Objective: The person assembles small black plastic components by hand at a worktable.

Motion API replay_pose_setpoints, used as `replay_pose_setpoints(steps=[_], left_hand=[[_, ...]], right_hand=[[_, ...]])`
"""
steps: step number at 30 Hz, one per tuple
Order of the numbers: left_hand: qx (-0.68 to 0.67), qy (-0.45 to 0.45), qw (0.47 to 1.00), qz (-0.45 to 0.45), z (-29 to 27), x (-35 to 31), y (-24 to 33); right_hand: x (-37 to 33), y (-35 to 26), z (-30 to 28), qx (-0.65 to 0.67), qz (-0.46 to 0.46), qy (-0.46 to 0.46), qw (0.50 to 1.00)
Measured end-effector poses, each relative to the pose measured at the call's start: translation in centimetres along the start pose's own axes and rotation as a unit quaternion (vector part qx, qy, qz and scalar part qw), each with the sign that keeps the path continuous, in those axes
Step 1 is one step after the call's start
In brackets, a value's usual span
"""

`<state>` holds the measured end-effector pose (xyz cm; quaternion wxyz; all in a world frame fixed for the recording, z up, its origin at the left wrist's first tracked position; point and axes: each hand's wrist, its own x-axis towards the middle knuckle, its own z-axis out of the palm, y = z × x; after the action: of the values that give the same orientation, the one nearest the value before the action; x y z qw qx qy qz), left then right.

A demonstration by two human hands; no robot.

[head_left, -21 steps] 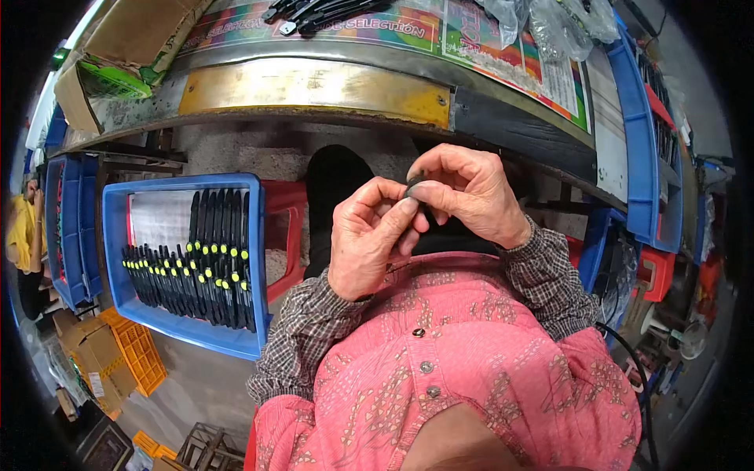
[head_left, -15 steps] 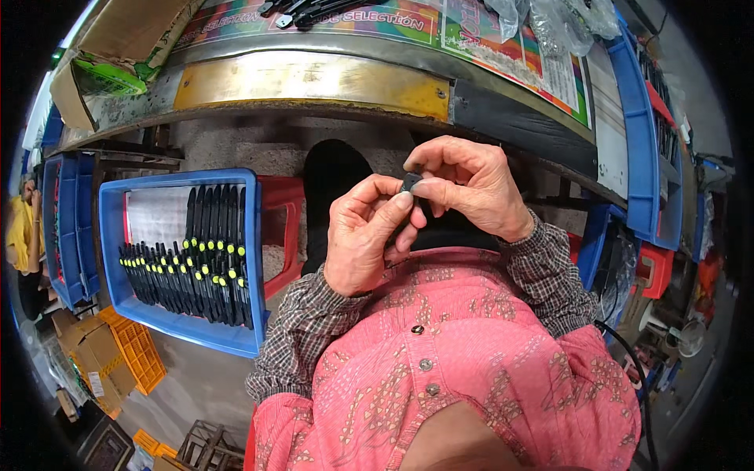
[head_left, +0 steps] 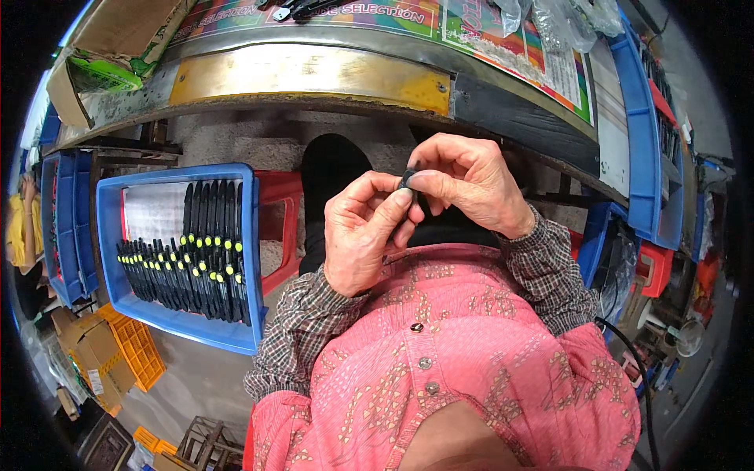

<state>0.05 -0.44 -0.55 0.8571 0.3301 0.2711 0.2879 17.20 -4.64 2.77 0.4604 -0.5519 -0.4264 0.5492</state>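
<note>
A small black part [head_left: 407, 180] is held between two bare hands, above the lap and just short of the near edge of the counter [head_left: 314, 74]; by the left hand [head_left: 357, 235] it is pinched between thumb and forefinger, the grip closed; by the right hand [head_left: 475, 184] it is pinched from the right, that grip also closed; its finer shape is partly hidden; to the left, slim black pieces [head_left: 206, 263] with yellow-green dots are lined up in rows inside a blue plastic tray [head_left: 250, 235], beside which a red plastic stool [head_left: 279, 187] is seen; clear plastic bags [head_left: 561, 23] are laid at far right.
</note>
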Motion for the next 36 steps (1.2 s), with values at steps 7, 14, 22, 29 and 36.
replay_pose_setpoints(steps=[7, 14, 22, 29, 36], left_hand=[[0.063, 0.002, 0.998, -0.009, 0.3, -0.1, 0.6], [0.053, -0.003, 0.999, 0.006, 0.2, 0.0, 1.3], [0.023, -0.010, 1.000, 0.012, 0.9, 0.4, 2.7], [0.021, -0.009, 0.998, 0.066, 0.5, 1.1, 3.9], [0.026, 0.027, 0.996, 0.076, -0.8, 1.4, 4.5]], right_hand=[[0.3, -0.9, 0.6, -0.028, 0.002, -0.003, 1.000], [0.5, -1.3, 0.8, -0.037, -0.011, 0.002, 0.999], [1.8, -3.7, 0.5, -0.079, -0.033, -0.019, 0.996], [4.1, -8.2, -0.3, -0.220, -0.053, -0.093, 0.970], [8.4, -12.9, -2.5, -0.476, -0.266, -0.013, 0.838]])
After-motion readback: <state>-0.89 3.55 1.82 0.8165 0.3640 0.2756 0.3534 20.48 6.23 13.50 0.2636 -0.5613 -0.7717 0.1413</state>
